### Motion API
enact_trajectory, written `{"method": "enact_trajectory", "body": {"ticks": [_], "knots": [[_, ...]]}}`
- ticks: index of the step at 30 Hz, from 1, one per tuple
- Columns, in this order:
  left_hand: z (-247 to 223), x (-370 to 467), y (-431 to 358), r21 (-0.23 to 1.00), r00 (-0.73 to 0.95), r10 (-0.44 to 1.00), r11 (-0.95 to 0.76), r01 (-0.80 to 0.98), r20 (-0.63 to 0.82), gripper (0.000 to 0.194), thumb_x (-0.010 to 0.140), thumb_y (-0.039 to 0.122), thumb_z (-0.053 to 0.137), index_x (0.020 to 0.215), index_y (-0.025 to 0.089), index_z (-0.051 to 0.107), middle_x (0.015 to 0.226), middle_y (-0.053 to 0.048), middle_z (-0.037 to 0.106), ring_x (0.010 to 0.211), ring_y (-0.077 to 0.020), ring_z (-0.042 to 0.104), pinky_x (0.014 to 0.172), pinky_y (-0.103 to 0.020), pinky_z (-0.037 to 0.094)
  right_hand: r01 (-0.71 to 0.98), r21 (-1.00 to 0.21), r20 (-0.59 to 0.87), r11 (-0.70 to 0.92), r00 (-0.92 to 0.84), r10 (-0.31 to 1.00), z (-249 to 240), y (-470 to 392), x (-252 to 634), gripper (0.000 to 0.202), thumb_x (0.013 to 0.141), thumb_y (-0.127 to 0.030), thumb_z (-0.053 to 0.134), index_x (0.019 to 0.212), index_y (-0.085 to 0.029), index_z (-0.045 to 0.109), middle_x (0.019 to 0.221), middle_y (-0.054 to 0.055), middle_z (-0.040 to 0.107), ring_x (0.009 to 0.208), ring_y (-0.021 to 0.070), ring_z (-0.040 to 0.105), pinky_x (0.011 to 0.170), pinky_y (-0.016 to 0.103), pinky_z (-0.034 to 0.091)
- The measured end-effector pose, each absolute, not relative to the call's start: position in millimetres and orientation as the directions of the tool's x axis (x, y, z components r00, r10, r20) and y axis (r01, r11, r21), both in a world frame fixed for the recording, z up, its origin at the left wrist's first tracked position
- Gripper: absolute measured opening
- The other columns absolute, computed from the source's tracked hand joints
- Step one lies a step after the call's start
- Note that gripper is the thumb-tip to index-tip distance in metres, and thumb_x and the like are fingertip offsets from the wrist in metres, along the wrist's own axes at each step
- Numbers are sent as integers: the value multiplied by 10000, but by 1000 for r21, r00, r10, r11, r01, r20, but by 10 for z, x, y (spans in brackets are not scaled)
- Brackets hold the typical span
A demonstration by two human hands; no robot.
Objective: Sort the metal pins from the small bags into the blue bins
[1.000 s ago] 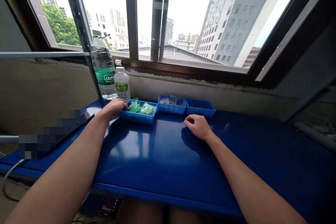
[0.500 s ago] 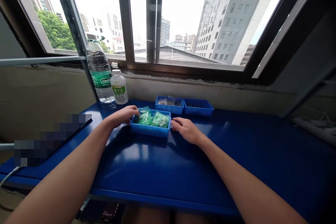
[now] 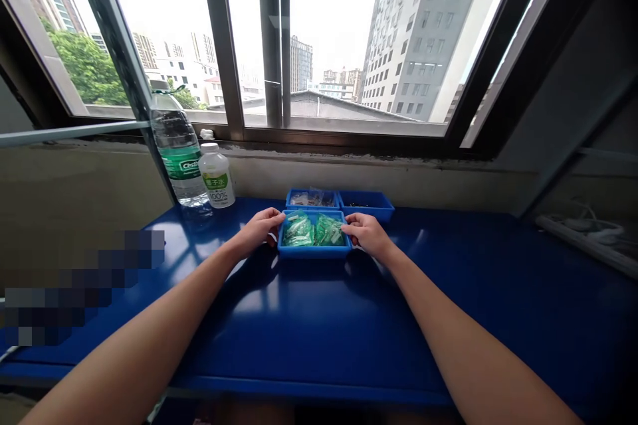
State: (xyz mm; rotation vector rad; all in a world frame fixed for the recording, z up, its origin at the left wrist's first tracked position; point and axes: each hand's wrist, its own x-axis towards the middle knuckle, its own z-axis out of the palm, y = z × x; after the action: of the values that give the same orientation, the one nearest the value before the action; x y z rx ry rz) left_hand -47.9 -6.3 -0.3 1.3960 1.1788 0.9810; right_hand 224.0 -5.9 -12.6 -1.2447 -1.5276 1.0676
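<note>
A blue bin [image 3: 315, 252] holds two green-tinted plastic packets, the left packet [image 3: 299, 230] and the right packet [image 3: 329, 231]. My left hand [image 3: 259, 231] grips the bin's left end, its thumb and fingers closed on the wall. On the opposite end, my right hand [image 3: 367, 235] pinches the right wall, fingers over the rim. Right behind stand two more blue bins: the back left bin [image 3: 291, 200] has clear bags in it, and the back right bin [image 3: 383, 210] contains small dark items.
On the blue table [image 3: 309, 332], a large water bottle [image 3: 179, 159] and a small white bottle [image 3: 217, 176] stand at the back left. A blurred-out object [image 3: 74, 292] lies left. Cables [image 3: 593, 229] sit at the far right, below the window.
The bin with green packets has moved right, in front of the two other bins. My right hand has closed on its right end, where it was only beside it. The view has shifted slightly.
</note>
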Motion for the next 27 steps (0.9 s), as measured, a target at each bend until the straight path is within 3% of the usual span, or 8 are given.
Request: {"method": "enact_trajectory", "body": {"ticks": [5, 9, 12, 16, 21, 24, 27], "knots": [[197, -438, 62, 983, 271, 960, 17, 184, -67, 294, 651, 350, 704, 720, 172, 481, 621, 30, 488, 563, -126, 524, 449, -233, 389, 158, -971, 162, 182, -129, 978, -118, -63, 2302, 356, 632, -371, 669, 880, -188, 490, 517, -87, 461, 444, 101, 441, 458, 249, 325], [172, -350, 67, 991, 228, 972, -77, 110, 50, 322, 597, 295, 723, 726, 181, 450, 641, 49, 481, 551, -103, 497, 474, -231, 398, 215, -943, 232, 255, -127, 964, -136, -68, 2305, 347, 696, -366, 631, 939, -197, 450, 557, -84, 480, 470, 109, 459, 497, 265, 368], [97, -297, 17, 970, 186, 970, -187, 156, 157, 356, 575, 268, 734, 738, 191, 427, 631, 61, 473, 546, -96, 475, 480, -224, 387, 306, -891, 307, 334, -137, 942, -139, -82, 2312, 294, 735, -349, 595, 947, -201, 455, 601, -64, 506, 524, 123, 483, 541, 276, 387], [26, -301, -38, 913, 219, 942, -310, 266, 256, 359, 583, 274, 728, 760, 196, 426, 643, 61, 481, 574, -100, 477, 526, -225, 392, 431, -808, 364, 401, -170, 916, -108, -128, 2330, 224, 712, -281, 585, 886, -214, 460, 668, -36, 541, 596, 136, 491, 569, 274, 374], [-15, -347, -45, 786, 247, 906, -422, 452, 345, 313, 614, 264, 702, 769, 198, 439, 662, 52, 501, 621, -118, 489, 559, -227, 389, 553, -720, 387, 420, -182, 904, -103, -168, 2337, 161, 655, -204, 555, 749, -226, 426, 611, -57, 454, 557, 118, 400, 537, 266, 311], [25, -356, -70, 783, 274, 901, -430, 449, 337, 265, 670, 309, 675, 769, 194, 458, 665, 47, 501, 615, -121, 489, 556, -230, 383, 506, -748, 382, 429, -201, 902, -102, -177, 2347, 150, 665, -207, 544, 742, -225, 415, 611, -60, 431, 554, 114, 390, 531, 260, 302], [79, -350, -101, 821, 281, 901, -421, 385, 330, 281, 751, 426, 614, 725, 189, 465, 636, 39, 479, 587, -124, 483, 551, -243, 388, 399, -820, 352, 411, -214, 911, -77, -191, 2343, 147, 741, -308, 538, 732, -220, 421, 598, -54, 446, 554, 122, 433, 541, 260, 332]]}}
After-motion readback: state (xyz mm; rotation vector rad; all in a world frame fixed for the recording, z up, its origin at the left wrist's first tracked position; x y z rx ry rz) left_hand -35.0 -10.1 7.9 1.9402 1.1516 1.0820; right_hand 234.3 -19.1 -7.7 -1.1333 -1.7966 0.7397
